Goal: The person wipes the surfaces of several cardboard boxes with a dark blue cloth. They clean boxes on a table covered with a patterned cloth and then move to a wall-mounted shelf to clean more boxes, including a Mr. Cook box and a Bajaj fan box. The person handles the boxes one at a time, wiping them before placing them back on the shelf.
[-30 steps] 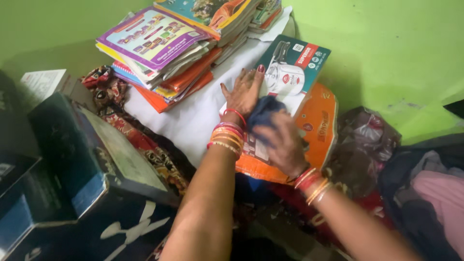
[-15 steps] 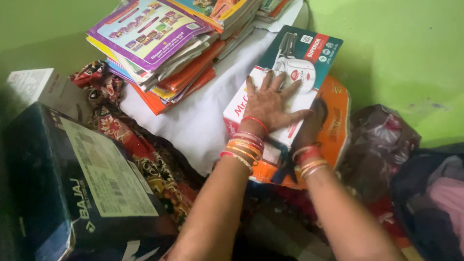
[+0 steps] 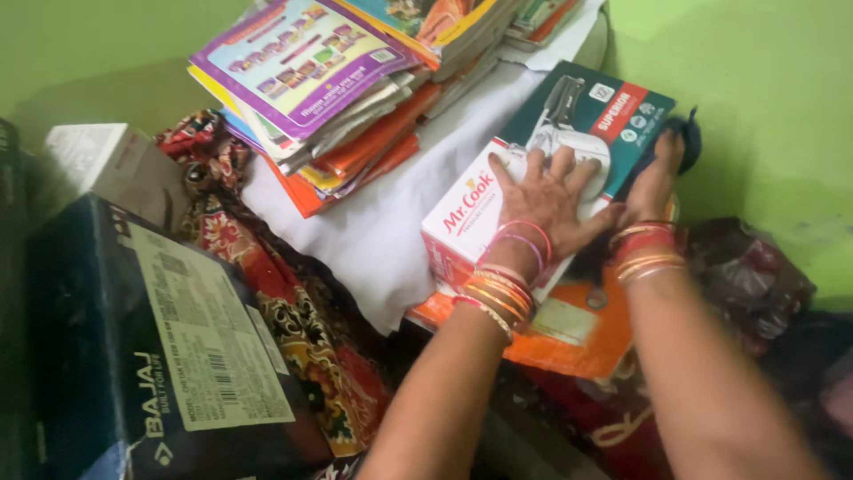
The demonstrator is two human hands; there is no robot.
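Note:
My left hand [image 3: 548, 199] lies flat, fingers spread, on top of a white, red and dark green cardboard box [image 3: 480, 200] with a cooker pictured on it. My right hand [image 3: 655, 182] is at the box's right side and presses a dark blue cloth [image 3: 689, 140] against its far right edge. Both wrists carry several bangles. The box rests on an orange bag [image 3: 569, 342] lying flat under it.
A tilted stack of colourful books [image 3: 338, 80] sits on a white cloth [image 3: 382, 231] to the left. A dark carton with a white label [image 3: 169, 356] stands front left over patterned red fabric [image 3: 293, 320]. A dark plastic bag [image 3: 755, 276] and green wall [image 3: 764, 107] lie right.
My right hand slid with the cloth from the box's top, down its near right side, then up to its far right edge. My left hand moved onto the box top and spread flat.

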